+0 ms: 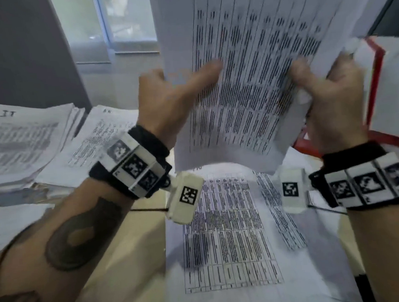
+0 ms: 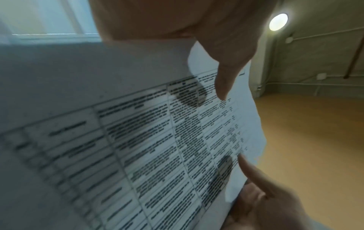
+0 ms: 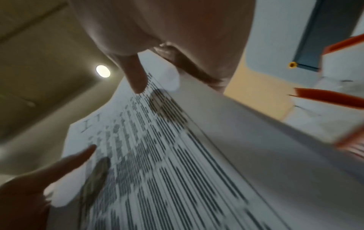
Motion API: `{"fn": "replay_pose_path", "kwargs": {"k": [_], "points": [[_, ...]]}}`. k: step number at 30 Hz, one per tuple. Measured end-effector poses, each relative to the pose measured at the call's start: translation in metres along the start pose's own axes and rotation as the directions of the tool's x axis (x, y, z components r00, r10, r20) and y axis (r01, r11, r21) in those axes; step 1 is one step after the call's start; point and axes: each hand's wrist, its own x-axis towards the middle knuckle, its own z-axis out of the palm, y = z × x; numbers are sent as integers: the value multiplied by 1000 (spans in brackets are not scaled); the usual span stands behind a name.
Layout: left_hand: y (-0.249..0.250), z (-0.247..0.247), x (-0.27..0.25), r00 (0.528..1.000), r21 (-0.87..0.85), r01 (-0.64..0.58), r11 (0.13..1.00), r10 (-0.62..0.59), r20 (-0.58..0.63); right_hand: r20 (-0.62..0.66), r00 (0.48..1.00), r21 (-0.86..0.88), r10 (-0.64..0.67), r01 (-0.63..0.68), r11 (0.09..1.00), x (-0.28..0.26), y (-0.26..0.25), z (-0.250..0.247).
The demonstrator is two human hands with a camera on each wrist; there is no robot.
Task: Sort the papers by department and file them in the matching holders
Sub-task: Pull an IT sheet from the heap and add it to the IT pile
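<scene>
- Progress: sorting partly done, by the look of it. Two loose stacks lie on the table (image 1: 134,255) at about 9 o'clock in the head view: the IT stack (image 1: 23,143), its top page hand-marked "IT", and a second stack (image 1: 100,143) beside it at 10 o'clock, label too blurred to read.
- Left to do: unsorted sheets (image 1: 229,233) lie flat at 6 o'clock under both wrists. No stack seen being filed yet. A red holder (image 1: 376,74) stands at 3 o'clock with white paper in it; whether that is sorted work I cannot tell.
- Held sheaf (image 1: 247,78): raised near upright at 12 o'clock, clear of the table. White sheets, dense printed table with ruled lines, text motion-blurred. Right wrist view shows a handwritten "IT" near one corner, so judged bound for the IT stack.
- Left hand (image 1: 167,99): pinches the sheaf's left edge, thumb across the printed face.
- Right hand (image 1: 328,91): clenched round the right edge, crumpling it somewhat.
</scene>
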Motion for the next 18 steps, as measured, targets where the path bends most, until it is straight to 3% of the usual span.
{"fn": "replay_pose_path", "kwargs": {"k": [3, 5, 10, 15, 18], "points": [[-39, -6, -18, 988, 54, 151, 987, -149, -30, 8, 986, -58, 168, -167, 984, -31, 26, -1], [-47, -4, -22, 987, 108, 158, 982, -155, -32, -9, 979, -59, 205, -205, 977, -41, 32, 2], [-38, 4, -11, 993, 35, 106, 994, -104, -49, -105, 977, -25, 187, -191, 981, -32, 28, 2], [-77, 1, -23, 969, 120, 239, 964, -244, 29, -58, 927, -70, 370, -374, 925, -52, 55, 5], [-79, -2, -18, 969, 226, 220, 949, -240, 66, -70, 925, -41, 372, -376, 926, -51, 53, 7]]}}
